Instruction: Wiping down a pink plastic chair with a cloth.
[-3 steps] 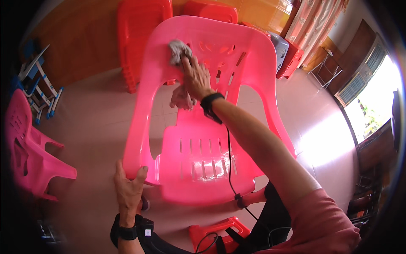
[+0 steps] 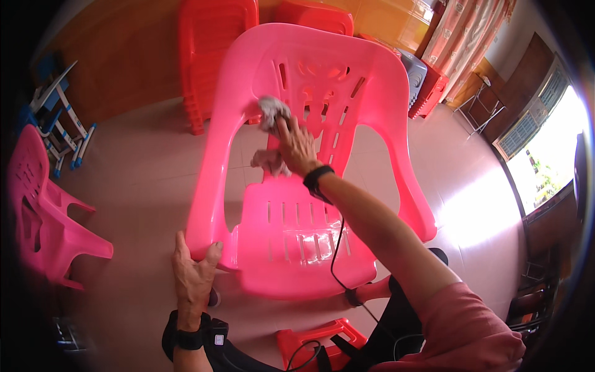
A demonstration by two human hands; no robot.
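A large pink plastic armchair stands in front of me, its slotted backrest at the far side. My left hand is closed around the front end of the chair's left armrest. My right hand reaches over the seat and presses a crumpled greyish cloth against the left part of the backrest, near where it meets the armrest. Part of the cloth hangs down below the fingers. A black cord runs from my right wristband down across the seat.
Another pink chair stands at the left, with a blue-and-white folding frame behind it. Stacked red chairs are against the back wall. A low red stool is beneath me. A folding metal rack stands at the right, near a bright doorway.
My right hand has slid the cloth down the backrest, toward me and slightly right. My left hand keeps its hold on the armrest.
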